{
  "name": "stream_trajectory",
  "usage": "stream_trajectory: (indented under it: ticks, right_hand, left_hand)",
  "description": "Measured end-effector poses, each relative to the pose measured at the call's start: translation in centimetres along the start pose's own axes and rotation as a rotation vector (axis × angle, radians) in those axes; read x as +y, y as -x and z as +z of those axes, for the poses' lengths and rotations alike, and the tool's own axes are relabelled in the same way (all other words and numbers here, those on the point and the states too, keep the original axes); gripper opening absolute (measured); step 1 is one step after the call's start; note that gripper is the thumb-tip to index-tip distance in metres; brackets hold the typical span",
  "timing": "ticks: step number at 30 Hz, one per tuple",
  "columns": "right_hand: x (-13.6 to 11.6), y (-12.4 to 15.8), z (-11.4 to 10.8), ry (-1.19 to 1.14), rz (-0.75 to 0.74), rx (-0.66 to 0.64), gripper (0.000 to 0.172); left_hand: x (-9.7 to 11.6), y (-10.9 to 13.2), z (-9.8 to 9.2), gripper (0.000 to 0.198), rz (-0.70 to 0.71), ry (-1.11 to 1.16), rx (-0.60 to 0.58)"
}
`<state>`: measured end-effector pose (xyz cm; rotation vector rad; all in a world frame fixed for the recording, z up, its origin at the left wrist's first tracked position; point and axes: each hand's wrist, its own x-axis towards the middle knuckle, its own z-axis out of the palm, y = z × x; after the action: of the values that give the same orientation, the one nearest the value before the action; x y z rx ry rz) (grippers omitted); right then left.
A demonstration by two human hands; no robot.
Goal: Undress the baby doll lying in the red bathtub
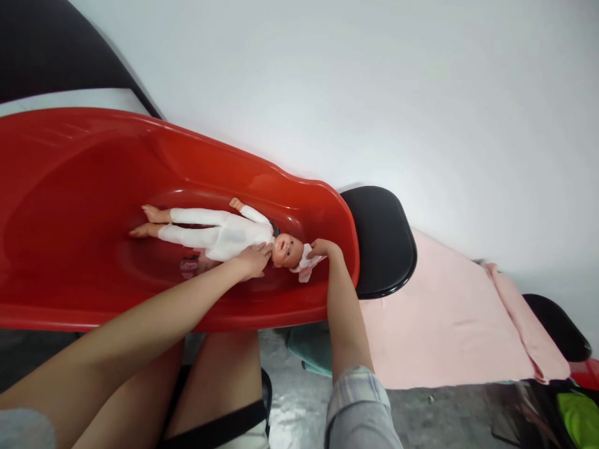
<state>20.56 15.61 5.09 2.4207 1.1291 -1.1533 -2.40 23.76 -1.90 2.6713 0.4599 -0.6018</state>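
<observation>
Doll: a baby doll [224, 234] in a white suit lies on its back in the bottom of a red plastic tub [70, 187], head toward the tub's rounded right end, bare feet pointing left.
Left hand: the left hand [255, 259] reaches in over the tub's near rim and lies flat on the doll's chest and shoulder, just beside its chin — fingers loosely spread, resting on the cloth rather than closed round anything.
Right hand: the right hand [321, 248] comes over the near rim at the tub's right end and sits at the crown of the doll's head, fingers curled on a small pale cloth [304, 267] that lies under and behind the head; how tightly it grips I cannot tell.
Doll relative to hands: the head lies between the two hands, the body stretching away to the left of both.
Tub floor: a small printed label [189, 265] shows on the red plastic just below the doll's hip.
Right of the tub: a black rounded seat [384, 243] touches the tub's end — beyond it a pink towel [444, 324] is spread flat, its far edge folded over.
In the way: only the tub's near rim, which both forearms cross.
Far right corner: a bright green item [580, 418], partly cut off.
</observation>
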Motion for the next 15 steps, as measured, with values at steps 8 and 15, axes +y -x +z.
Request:
stream_trajectory:
  ticks: [8, 15]
  right_hand:
    - [1.0, -0.6, 0.9, -0.156, -0.118, -0.210, 0.012]
    - [-0.2, -2.2, 2.4, -0.081, -0.192, -0.327, 0.018]
  left_hand:
    - [-0.1, 0.1, -0.2, 0.086, -0.020, -0.010, -0.025]
    - [-0.4, -0.2, 0.2, 0.084, -0.003, 0.050, 0.009]
